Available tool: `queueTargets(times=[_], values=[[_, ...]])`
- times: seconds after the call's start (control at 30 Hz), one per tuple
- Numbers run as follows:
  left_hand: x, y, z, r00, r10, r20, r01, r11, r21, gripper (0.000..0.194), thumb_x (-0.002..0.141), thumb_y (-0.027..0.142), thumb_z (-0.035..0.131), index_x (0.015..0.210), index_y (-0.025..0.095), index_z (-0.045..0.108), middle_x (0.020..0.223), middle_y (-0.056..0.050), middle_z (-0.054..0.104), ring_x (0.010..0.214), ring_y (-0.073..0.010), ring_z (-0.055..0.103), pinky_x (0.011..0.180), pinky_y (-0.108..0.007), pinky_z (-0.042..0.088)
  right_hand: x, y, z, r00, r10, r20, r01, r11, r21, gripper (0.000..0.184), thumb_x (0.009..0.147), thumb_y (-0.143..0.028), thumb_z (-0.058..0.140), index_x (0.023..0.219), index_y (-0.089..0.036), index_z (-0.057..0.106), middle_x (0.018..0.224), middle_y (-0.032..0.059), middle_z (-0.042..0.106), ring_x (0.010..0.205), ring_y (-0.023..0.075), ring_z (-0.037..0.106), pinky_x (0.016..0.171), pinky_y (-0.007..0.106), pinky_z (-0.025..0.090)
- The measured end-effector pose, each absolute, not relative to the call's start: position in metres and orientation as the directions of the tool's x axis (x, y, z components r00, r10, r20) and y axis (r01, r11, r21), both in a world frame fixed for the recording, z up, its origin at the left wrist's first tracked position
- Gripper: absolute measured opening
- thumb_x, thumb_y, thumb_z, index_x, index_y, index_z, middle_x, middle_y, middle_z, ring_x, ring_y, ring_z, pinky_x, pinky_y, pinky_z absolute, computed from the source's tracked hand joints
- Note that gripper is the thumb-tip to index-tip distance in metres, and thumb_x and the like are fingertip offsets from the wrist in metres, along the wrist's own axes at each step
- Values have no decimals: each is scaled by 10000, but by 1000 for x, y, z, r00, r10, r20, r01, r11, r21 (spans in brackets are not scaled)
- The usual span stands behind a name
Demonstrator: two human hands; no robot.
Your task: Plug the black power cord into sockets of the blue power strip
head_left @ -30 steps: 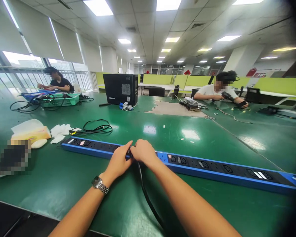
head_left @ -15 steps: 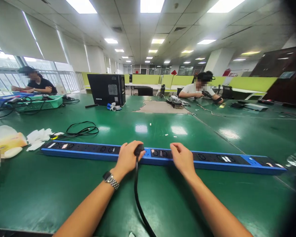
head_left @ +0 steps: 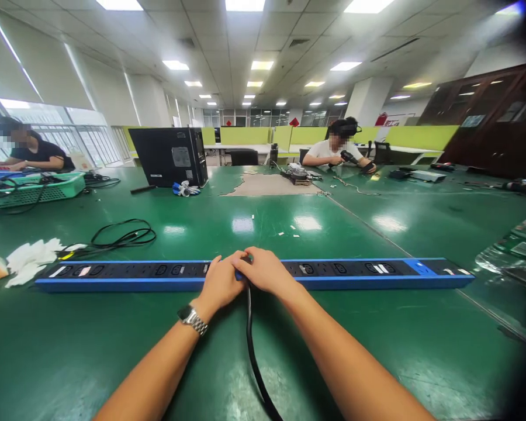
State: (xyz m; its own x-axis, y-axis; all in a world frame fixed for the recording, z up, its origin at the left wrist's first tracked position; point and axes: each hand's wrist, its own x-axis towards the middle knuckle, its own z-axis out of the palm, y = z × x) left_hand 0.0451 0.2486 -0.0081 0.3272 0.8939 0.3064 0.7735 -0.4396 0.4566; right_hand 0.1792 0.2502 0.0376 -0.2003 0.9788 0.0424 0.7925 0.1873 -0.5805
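Both hands are meeting right at the middle of the long blue power strip point(head_left: 377, 273), which is lying flat across the green counter point(head_left: 289, 351) w/ its sockets facing up. The left hand point(head_left: 221, 283) is curling over the near edge of the strip, fingers point(head_left: 215, 266) bent and narrow, prob bracing the thing so it isn't sliding around. The right hand point(head_left: 267, 272) is wrapping its fingers point(head_left: 251, 255) closed around a black plug, which is mostly hidden under them, so can't tell if it's fully seated in a socket or not. The black cable point(head_left: 254, 362) is running from under those fingers straight back toward the person, btw, draped loose on the counter, which makes sense since the pull is coming from the body side. Fingertips of both hands are touching or just about, right over the same socket spot. Other stuff: a loose coil of black cord point(head_left: 123, 237) is sitting beyond the left fingers, well apart, w/ some white scraps point(head_left: 30, 257) further out that way. A black PC tower point(head_left: 169, 156) is standing way past the fingers at the far side. Two other ppl are working at their own spots: one point(head_left: 333, 152) far ahead holding a tool, one point(head_left: 26, 152) far left by a green basket point(head_left: 39, 187).
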Motion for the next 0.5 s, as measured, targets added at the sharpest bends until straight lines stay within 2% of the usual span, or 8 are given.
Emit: queueTargets(times=[0.13, 0.2, 0.3, 0.37, 0.43, 0.5], values=[[30, 244, -8, 345, 917, 200, 833, -397, 384, 829, 703, 339, 704, 1438, 187, 350, 1500, -157, 401, 1401, -346, 333, 1145, -576, 213, 176, 249, 30, -204, 978, 38, 801, 189, -568, 297, 862, -355, 515, 912, -131, 703, 895, 101, 723, 800, 182, 631, 691, 253, 405], [24, 242, -13, 330, 917, 222, 856, -390, 339, 898, 683, 420, 733, 1445, 161, 335, 1504, -185, 382, 1405, -354, 321, 1143, -560, 231, 179, 248, 29, -182, 982, 56, 799, 181, -574, 261, 838, -300, 513, 836, -137, 716, 824, 83, 726, 757, 175, 624, 677, 255, 404], [22, 240, -21, 363, 882, 300, 852, -444, 276, 879, 664, 508, 752, 1406, 192, 405, 1464, -174, 451, 1377, -349, 375, 1139, -562, 237, 195, 249, 35, -103, 986, 133, 730, 166, -663, 254, 805, -243, 499, 851, -166, 737, 770, 41, 730, 704, 157, 631, 661, 246, 425], [24, 241, -25, 365, 866, 341, 848, -461, 262, 900, 648, 546, 758, 1402, 195, 412, 1448, -181, 470, 1360, -355, 399, 1135, -572, 235, 207, 250, 40, -37, 987, 154, 705, 135, -696, 261, 804, -264, 503, 878, -175, 737, 718, 28, 719, 639, 152, 629, 629, 250, 437], [26, 242, -27, 356, 860, 366, 845, -463, 267, 870, 671, 535, 749, 1398, 191, 420, 1436, -177, 486, 1352, -357, 407, 1136, -574, 231, 211, 248, 42, -35, 996, 83, 716, 83, -693, 312, 816, -381, 533, 939, -164, 720, 643, 26, 691, 533, 152, 598, 558, 259, 432], [26, 243, -27, 343, 864, 369, 841, -457, 290, 681, 771, 423, 689, 1371, 195, 460, 1419, -149, 514, 1347, -338, 417, 1136, -568, 236, 202, 244, 39, -100, 995, -30, 708, 50, -704, 436, 798, -487, 567, 1031, -139, 685, 616, 27, 678, 462, 149, 565, 498, 262, 414]])
